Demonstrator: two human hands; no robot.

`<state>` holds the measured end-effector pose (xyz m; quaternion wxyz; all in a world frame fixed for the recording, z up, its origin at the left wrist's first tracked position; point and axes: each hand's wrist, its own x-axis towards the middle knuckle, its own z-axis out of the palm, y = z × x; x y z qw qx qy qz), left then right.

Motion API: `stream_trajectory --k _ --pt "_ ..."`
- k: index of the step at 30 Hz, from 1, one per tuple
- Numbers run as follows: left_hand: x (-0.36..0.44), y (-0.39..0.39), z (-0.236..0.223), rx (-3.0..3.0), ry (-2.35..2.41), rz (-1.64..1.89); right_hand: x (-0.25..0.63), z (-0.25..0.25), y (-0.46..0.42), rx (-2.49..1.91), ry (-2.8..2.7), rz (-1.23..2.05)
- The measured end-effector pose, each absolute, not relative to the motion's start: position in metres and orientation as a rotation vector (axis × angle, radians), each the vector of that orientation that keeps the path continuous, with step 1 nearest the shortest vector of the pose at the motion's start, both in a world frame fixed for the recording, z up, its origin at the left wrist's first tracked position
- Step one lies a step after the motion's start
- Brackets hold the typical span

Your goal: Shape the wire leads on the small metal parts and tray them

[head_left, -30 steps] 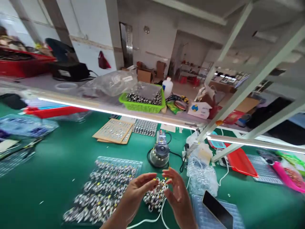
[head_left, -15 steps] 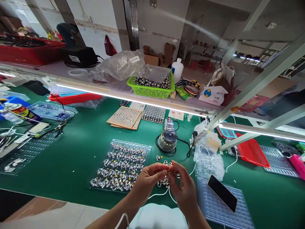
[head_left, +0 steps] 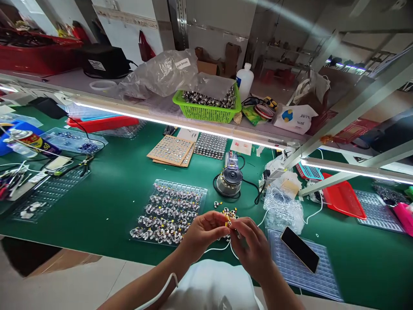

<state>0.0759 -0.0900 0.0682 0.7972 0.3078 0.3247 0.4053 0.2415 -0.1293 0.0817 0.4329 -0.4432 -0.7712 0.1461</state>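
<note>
Both my hands meet above the green table. My left hand (head_left: 206, 232) and my right hand (head_left: 250, 241) pinch one small ring-like piece (head_left: 228, 223) with a yellow bit on it, mostly hidden by the fingertips. Just beneath lies a loose pile of similar pieces (head_left: 231, 212), partly covered by my hands. A single piece (head_left: 217, 204) sits apart behind it. To the left, a clear ridged tray (head_left: 204, 196) carries rows of white and silver ring-like pieces (head_left: 171, 211) with yellow bits.
A grey round-bodied device (head_left: 229, 181) with a black cord stands behind the pile. A phone (head_left: 300, 249) lies on a clear tray (head_left: 325, 282) at right. White cable runs below my hands. Overhead, a shelf holds a green basket (head_left: 206, 113) of metal balls. Pliers (head_left: 77, 167) lie left.
My fingers have shifted slightly around the small piece, and its yellow bit now shows between them. The camera view has tilted a little; the table things look unmoved.
</note>
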Motion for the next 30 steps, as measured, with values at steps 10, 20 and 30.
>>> stream_trajectory --k 10,20,30 --pt "0.068 -0.094 0.076 0.801 0.825 0.826 0.239 0.081 -0.130 -1.169 -1.726 0.570" --pt "0.062 -0.089 0.074 1.108 0.908 0.740 0.234 0.065 -0.126 -1.301 -1.397 1.078" --pt "0.064 -0.089 0.067 1.218 0.894 0.833 0.225 0.054 -0.126 -1.181 -0.948 1.331"
